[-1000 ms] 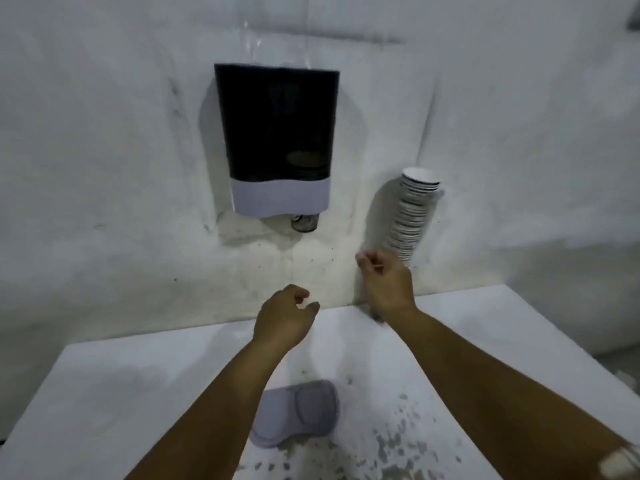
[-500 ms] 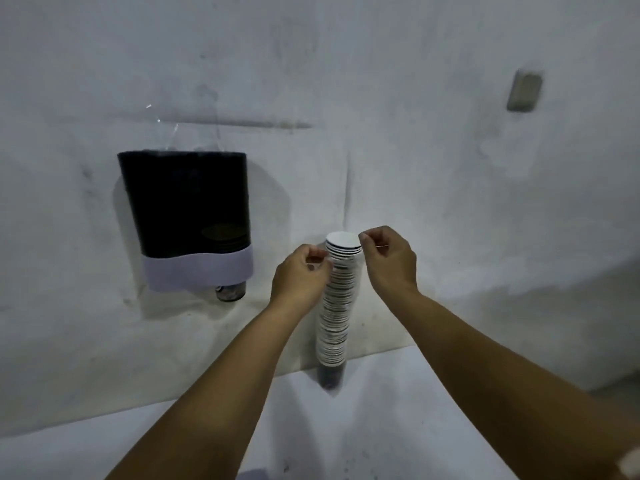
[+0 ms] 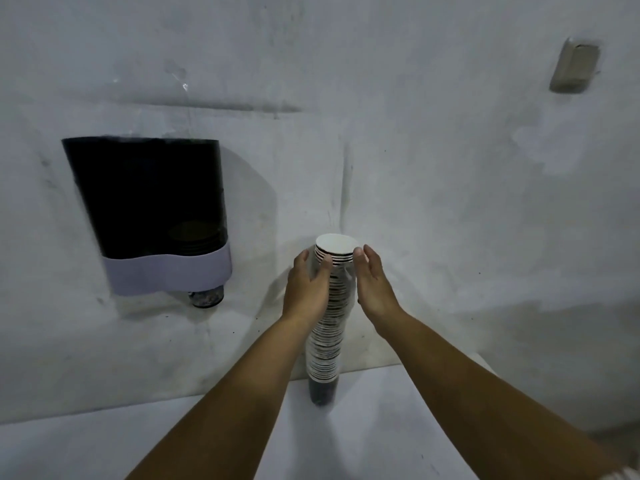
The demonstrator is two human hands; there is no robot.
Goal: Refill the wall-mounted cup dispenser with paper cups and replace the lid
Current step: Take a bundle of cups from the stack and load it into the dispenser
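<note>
Half a second back our fingers were pinched near the top of the stack; now both hands have loosened and lie along its upper sides, while the view has hardly shifted.

Farthest left, the cup dispenser [image 3: 149, 216] hangs on the wall [image 3: 415, 133], a dark body with a pale lilac band at the foot and one cup bottom [image 3: 206, 297] showing under it. Its top edge looks uncovered, and we see no lid anywhere in this view.

Next comes our left hand [image 3: 306, 287], fingers fairly straight, the thumb lying on the near side of the cup stack [image 3: 329, 317] just below the top rims. We judge it touches the stack without clamping it.

The stack itself stands upside down on the white counter [image 3: 104, 445], leaning a little toward the wall, its white uppermost base facing us. It seems wrapped in a thin clear sleeve, though that is hard to make out.

Our right hand [image 3: 372, 282] cups the other side, fingers relaxed, tips near the top rim; we cannot tell whether the palm touches.

By our judgement the stack is light but tall and bendy, and it may buckle or slide apart in the middle. Paper walls crush easily, so we would take hold low and high together, with gentle pressure.
</note>
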